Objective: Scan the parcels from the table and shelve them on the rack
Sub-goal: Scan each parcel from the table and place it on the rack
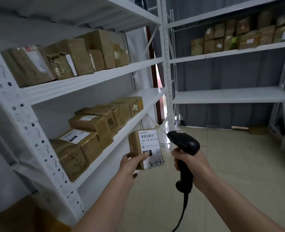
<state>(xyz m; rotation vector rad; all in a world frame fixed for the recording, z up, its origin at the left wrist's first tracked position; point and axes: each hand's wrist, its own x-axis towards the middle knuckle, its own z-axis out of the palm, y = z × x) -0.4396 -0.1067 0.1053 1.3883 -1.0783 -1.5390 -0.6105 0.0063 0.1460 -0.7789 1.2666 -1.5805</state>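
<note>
I have the parcel [145, 149] pinched in my left hand [130, 164], thumb across the lower edge of its label and the other fingers hidden behind the box, so the barcode stays bare above my thumb and faces the scanner [183, 148]. My right hand [191, 162] is clenched round the scanner's handle, its head just right of the parcel, likely ready to read it. The rack [81, 84] stands left of my fingers. The trigger finger and the cable's end are out of sight.

far parcels [242, 36] blurred, scanner cable [180, 218] cut off
</note>
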